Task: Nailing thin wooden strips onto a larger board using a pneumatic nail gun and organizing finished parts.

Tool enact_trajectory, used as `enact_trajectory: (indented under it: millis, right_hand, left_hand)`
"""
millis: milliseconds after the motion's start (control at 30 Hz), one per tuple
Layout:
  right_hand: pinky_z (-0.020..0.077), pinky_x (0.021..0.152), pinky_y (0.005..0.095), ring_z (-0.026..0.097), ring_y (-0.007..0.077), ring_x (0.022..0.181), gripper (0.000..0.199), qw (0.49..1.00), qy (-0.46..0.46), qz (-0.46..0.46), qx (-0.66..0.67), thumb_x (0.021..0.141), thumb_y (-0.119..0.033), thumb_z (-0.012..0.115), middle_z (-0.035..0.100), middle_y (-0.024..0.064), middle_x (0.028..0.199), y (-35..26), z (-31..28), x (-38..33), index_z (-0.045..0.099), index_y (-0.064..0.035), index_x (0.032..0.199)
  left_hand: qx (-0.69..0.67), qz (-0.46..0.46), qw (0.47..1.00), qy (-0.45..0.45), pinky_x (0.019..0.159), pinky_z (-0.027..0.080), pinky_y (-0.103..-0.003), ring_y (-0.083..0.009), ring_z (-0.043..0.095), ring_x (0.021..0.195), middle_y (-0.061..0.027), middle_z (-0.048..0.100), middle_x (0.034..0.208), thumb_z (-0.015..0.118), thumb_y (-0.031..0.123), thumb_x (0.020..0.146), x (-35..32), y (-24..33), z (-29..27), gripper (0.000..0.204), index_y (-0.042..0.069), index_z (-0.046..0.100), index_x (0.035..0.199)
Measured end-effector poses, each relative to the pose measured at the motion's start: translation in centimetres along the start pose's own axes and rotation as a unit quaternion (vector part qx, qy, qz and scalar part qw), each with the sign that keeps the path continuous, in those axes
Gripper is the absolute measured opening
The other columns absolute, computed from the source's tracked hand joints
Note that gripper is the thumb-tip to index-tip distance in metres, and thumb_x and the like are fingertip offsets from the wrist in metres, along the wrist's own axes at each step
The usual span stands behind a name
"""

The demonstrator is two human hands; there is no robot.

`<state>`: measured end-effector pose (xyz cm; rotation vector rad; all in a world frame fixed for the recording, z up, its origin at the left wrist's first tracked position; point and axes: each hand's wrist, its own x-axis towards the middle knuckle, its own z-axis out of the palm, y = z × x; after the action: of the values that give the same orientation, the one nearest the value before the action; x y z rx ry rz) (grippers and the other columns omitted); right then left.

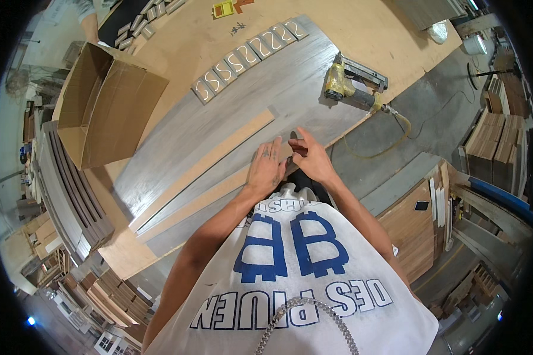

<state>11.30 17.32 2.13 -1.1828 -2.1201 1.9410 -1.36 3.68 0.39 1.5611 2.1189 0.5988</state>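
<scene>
My left hand (267, 167) lies over the near end of a tan wood strip (219, 188), with fingers pressed together on top and the thumb at the table-side edge close to my body. Just beside it, my right hand (311, 158) has its index finger stretched forward and its other fingers bent. A small dark thing (293, 135) shows at its fingertips; its kind is not clear. Both hands are over a wide grey wood-grain board (177, 139). A second tan strip (210, 165) lies on that board, farther from me and roughly alongside the first.
A row of small grey blocks with white S-shaped pieces (249, 56) lines the board's far edge. At right rests a yellow nail gun (344, 84) with an air hose (405, 133). An open cardboard box (118, 100) stands left; beyond it is another person's arm (90, 26).
</scene>
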Motion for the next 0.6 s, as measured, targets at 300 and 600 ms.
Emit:
enact_trajectory:
  millis: [300,600]
  right_hand:
    - [0.0519,0.099,0.0387,0.068,0.0347,0.113,0.07,1.0,0.024,-0.005,0.0,0.082,-0.002,0.058,0.065,0.0266,0.126,-1.3,0.5,-0.5,0.036,0.0061,0.148]
    - [0.05,0.099,0.0406,0.058,0.0389,0.121,0.067,0.975,0.003,-0.118,-0.187,0.081,0.0,0.06,0.055,0.0252,0.137,-1.7,-0.5,-0.6,0.04,0.0049,0.145]
  left_hand:
    - [0.013,0.001,1.0,0.001,0.108,0.038,-0.044,-0.0396,0.047,0.12,-0.0268,0.054,0.126,0.062,0.017,0.088,-0.1,0.0,0.2,0.071,-0.013,0.033,0.145]
    - [-0.011,-0.03,0.999,0.001,0.109,0.037,-0.045,-0.0393,0.047,0.121,-0.0262,0.053,0.127,0.063,0.021,0.089,-0.2,0.6,-0.9,0.072,-0.011,0.033,0.146]
